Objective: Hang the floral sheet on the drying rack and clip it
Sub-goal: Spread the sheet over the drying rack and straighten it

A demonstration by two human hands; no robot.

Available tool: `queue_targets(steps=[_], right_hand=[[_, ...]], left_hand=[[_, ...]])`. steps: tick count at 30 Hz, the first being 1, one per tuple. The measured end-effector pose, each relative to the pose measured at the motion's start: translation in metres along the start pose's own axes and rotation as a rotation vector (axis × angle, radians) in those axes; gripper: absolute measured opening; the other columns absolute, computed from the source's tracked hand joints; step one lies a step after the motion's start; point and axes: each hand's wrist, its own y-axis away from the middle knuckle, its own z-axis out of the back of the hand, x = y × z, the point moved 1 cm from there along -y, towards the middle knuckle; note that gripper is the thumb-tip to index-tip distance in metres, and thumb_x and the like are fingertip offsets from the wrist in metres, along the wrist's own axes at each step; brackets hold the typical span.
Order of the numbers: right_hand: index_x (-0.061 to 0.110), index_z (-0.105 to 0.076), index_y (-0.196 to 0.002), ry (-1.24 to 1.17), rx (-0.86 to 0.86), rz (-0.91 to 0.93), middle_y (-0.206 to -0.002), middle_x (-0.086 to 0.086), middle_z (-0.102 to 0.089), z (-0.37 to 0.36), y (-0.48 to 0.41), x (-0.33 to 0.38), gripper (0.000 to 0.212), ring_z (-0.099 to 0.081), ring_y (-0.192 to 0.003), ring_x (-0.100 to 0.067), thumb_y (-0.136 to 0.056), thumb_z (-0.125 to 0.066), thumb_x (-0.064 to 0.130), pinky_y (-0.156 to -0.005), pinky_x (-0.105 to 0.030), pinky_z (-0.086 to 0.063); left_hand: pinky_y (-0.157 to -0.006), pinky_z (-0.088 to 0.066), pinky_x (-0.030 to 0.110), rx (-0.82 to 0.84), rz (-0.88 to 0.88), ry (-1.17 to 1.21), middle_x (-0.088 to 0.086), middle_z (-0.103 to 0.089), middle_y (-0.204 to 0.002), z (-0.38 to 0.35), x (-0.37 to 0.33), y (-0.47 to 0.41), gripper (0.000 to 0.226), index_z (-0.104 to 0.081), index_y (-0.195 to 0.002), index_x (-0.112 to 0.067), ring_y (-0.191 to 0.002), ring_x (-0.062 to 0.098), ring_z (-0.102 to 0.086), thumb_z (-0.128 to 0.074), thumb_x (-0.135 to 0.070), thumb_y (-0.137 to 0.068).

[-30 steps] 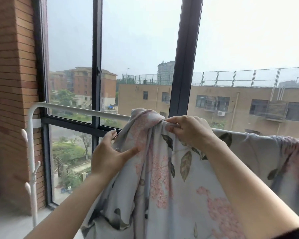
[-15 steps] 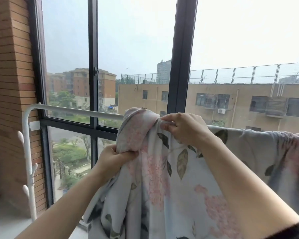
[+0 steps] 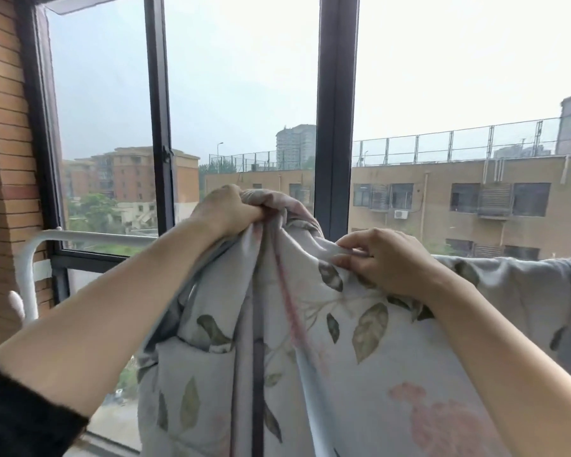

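The floral sheet (image 3: 360, 351) hangs in front of the window, gathered into a bunch at its upper edge and trailing down out of view at the bottom. To the right of that bunch, the fabric lies draped over the top rail of the white drying rack (image 3: 89, 237), whose bare rail runs leftward from the sheet to a rounded corner and down a post beside the brick wall (image 3: 7, 159). The left hand (image 3: 226, 209) is closed in a fist around the bunched top of the sheet, lifted above the level of the rail. The right hand (image 3: 381, 258) sits to the right of the bunch and lower, its thumb and fingertips pinching a fold of the sheet's edge at about rail height. A dark sleeve (image 3: 20, 413) covers the left arm near the elbow. Behind the sheet stand the dark window frame (image 3: 335, 110) and apartment buildings beyond the glass.
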Motion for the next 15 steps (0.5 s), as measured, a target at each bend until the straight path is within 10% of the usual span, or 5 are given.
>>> queue_targets(steps=[4,15], right_hand=[[0.043,-0.069,-0.100,-0.102,0.032,-0.043,-0.089,0.017,-0.071,0.003,-0.002,-0.003,0.024,-0.064,-0.088,-0.010,-0.091,-0.050,0.054,-0.082,-0.036,-0.053],[0.031,-0.072,-0.103,-0.152,-0.086,0.113,-0.098,0.013,-0.072,-0.015,-0.026,0.059,0.021,-0.066,-0.089,-0.006,-0.090,-0.061,0.043,-0.082,-0.031,-0.055]], left_hand=[[-0.068,-0.041,0.030,0.182,-0.040,-0.302,0.002,-0.065,-0.084,-0.017,0.002,-0.004,0.032,-0.061,-0.076,-0.020,-0.079,0.018,-0.057,-0.061,-0.052,-0.079],[-0.073,-0.046,0.029,0.075,-0.016,-0.180,-0.001,-0.069,-0.088,-0.013,0.020,-0.004,0.035,-0.069,-0.088,-0.022,-0.089,0.021,-0.062,-0.068,-0.053,-0.072]])
